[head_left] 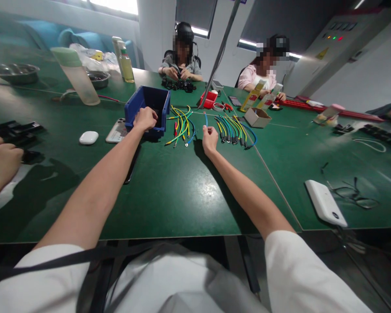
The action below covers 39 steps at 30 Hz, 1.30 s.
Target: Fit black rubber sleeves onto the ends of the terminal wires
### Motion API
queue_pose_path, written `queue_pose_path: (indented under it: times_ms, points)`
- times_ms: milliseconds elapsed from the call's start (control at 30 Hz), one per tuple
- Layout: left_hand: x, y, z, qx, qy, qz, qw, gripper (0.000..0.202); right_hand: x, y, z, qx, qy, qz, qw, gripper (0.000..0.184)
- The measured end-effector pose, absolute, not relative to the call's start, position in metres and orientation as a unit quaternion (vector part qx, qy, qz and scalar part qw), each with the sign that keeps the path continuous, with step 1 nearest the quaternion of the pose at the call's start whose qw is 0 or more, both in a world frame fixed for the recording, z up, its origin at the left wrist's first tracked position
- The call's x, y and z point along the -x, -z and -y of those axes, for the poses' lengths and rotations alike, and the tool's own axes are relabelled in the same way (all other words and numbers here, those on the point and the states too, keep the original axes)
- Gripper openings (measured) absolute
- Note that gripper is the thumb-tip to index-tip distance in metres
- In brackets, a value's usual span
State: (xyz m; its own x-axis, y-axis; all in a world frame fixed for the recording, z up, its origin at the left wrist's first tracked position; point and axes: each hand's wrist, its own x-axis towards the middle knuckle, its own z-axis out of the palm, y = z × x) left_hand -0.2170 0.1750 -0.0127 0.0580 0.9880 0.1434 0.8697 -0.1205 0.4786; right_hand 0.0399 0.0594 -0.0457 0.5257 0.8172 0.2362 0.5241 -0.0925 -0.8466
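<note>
My left hand (145,118) reaches over the near edge of a blue plastic bin (135,104). Its fingers are curled together at the bin's opening, and what they hold, if anything, is hidden. A short blue wire (206,119) with a metal end stands upright in the pinch of my right hand (210,139). Between the bin and that hand lies a loose bunch of yellow-green and blue wires (182,126). Right of my right hand, a row of similar wires (231,130) is laid out, several with dark sleeves and ring ends.
A phone (117,131) and a white earbud case (89,138) lie left of the bin. Behind the wires are a red bin (209,100) and a small cardboard box (257,118). Another person's hand (1,163) is at far left; two people sit opposite. A white power bank (326,203) lies right.
</note>
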Motion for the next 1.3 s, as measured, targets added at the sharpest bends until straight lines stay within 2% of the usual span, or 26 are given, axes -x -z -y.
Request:
queue_pose_path:
  times_ms: [133,333,533,667,1033,1300]
  points:
    - [0.217,0.014,-0.176,-0.715,-0.221,-0.651,0.128,0.028,-0.041,0.039,-0.040,0.712,-0.216,0.444,0.498,0.037]
    - [0.218,0.017,-0.180,-0.722,-0.223,-0.642,0.132,0.035,-0.043,0.043,-0.023,0.640,-0.279,0.405,0.591,0.038]
    - [0.218,0.018,-0.179,-0.725,-0.225,-0.637,0.135,0.039,-0.036,0.049,-0.003,0.544,-0.378,0.376,0.648,0.039]
    - [0.218,0.017,-0.179,-0.725,-0.223,-0.639,0.131,0.035,-0.027,0.056,0.012,0.516,-0.421,0.372,0.647,0.038]
    - [0.218,0.020,-0.180,-0.729,-0.232,-0.634,0.115,0.030,-0.019,0.063,0.026,0.499,-0.389,0.453,0.628,0.034]
    - [0.218,0.022,-0.178,-0.734,-0.321,-0.590,0.099,0.029,-0.023,0.070,0.021,0.478,-0.405,0.478,0.615,0.034]
